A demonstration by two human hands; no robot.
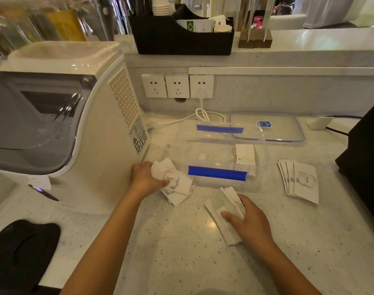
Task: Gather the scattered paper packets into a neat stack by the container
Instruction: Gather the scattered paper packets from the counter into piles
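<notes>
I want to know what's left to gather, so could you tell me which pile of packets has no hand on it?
The fanned pile right of the container.

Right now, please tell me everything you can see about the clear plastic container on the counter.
The clear plastic container is a shallow rectangular box, transparent, with a blue latch on its near side and another on its far side. It stands upright and open on the speckled counter. Its lid lies flat just behind it, to the right. Inside, a few white paper packets rest at the right end, and a small white square lies on the bottom. Neither hand touches it; the packets held in the left hand lie beside its near left corner.
</notes>
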